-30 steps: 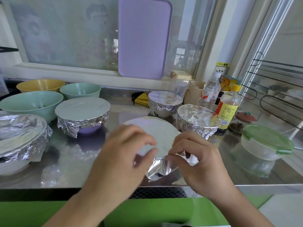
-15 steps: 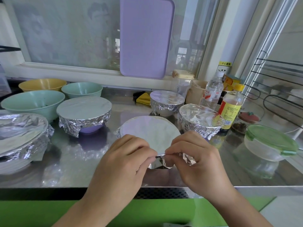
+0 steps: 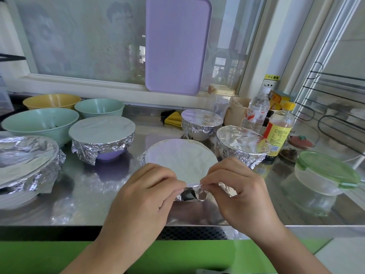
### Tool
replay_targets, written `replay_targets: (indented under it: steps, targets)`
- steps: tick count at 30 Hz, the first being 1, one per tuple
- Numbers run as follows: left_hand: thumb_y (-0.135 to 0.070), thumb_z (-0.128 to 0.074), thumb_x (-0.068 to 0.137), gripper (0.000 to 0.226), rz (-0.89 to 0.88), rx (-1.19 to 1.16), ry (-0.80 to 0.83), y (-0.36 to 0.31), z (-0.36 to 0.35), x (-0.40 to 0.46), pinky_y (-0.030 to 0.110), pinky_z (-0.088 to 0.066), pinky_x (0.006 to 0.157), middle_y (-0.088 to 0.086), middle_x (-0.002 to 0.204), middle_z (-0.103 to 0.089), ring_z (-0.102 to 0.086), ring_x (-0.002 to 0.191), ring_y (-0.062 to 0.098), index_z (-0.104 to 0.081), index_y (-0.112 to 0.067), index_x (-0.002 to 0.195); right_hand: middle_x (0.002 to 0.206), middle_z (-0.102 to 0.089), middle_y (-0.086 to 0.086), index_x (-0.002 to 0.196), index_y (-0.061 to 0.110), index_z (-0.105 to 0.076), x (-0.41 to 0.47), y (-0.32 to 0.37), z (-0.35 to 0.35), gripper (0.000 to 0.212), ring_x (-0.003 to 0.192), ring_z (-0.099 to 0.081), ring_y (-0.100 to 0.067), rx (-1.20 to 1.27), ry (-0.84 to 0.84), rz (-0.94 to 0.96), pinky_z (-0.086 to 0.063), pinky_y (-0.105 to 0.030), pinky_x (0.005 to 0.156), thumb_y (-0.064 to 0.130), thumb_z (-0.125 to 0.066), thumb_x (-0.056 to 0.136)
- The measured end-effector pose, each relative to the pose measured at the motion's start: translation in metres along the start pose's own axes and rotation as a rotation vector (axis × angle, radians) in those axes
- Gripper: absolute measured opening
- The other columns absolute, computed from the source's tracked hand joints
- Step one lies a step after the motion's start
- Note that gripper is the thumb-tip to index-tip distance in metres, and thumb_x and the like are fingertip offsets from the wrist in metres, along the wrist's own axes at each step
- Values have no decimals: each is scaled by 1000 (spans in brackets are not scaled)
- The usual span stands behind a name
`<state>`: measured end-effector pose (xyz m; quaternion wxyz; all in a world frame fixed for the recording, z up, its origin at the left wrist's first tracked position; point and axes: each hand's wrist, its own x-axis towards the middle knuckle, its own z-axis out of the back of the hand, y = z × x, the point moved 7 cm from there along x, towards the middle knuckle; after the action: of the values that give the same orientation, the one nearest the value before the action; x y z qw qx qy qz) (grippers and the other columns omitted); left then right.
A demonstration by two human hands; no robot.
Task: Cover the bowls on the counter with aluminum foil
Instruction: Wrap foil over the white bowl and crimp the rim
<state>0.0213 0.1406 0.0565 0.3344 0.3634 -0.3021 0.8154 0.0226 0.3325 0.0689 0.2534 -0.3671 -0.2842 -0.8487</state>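
Foil [image 3: 192,191] edge at the bowl's near rim pinched by left hand [image 3: 146,196] and right hand [image 3: 240,192]

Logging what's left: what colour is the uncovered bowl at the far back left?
Yellow bowl, clearest in the head view.

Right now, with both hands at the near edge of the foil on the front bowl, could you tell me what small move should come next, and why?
Probably fold that flap down against the bowl's side. The left hand and right hand pinch a foil flap that sticks out loose at the near rim, while the foil top already lies flat.
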Motion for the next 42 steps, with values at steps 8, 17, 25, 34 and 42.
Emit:
replay_targets:
  steps: [8,17,25,34,42]
  targets:
    - [-2,-85,83,21,88,-34,21,10,3,2,26,-49,75,-15,93,-65,-63,91,10,-82,-20,93,90,-69,11,82,15,-80,-1,-6,2,26,92,-64,-14,-7,3,-1,-46,-20,82,-10,-86,79]
    - [11,-84,77,39,88,-32,50,16,5,3,27,-51,76,-18,97,-66,-64,93,10,-83,-23,97,91,-71,11,85,15,-81,0,-11,5,28,91,-67,-16,26,21,2,-51,-28,78,-12,-84,80]
    - [7,-82,82,35,95,-46,64,17,6,4,27,-51,76,-19,98,-66,-64,96,9,-82,-24,97,98,-74,9,89,15,-83,-2,-23,9,33,95,-71,-15,49,9,-80,-55,-28,80,-16,-82,80]
    - [1,-77,86,27,110,-18,57,15,6,5,25,-48,82,-17,99,-63,-62,100,10,-77,-25,94,95,-74,7,87,14,-83,3,-27,7,24,90,-73,-15,163,24,-128,-56,-30,77,-10,-81,84]
    - [-17,-80,89,9,110,-20,38,16,1,5,23,-47,82,-17,96,-61,-60,97,11,-76,-25,90,90,-72,5,81,13,-81,4,-27,2,23,80,-70,-15,141,0,-110,-56,-32,71,-9,-88,76]
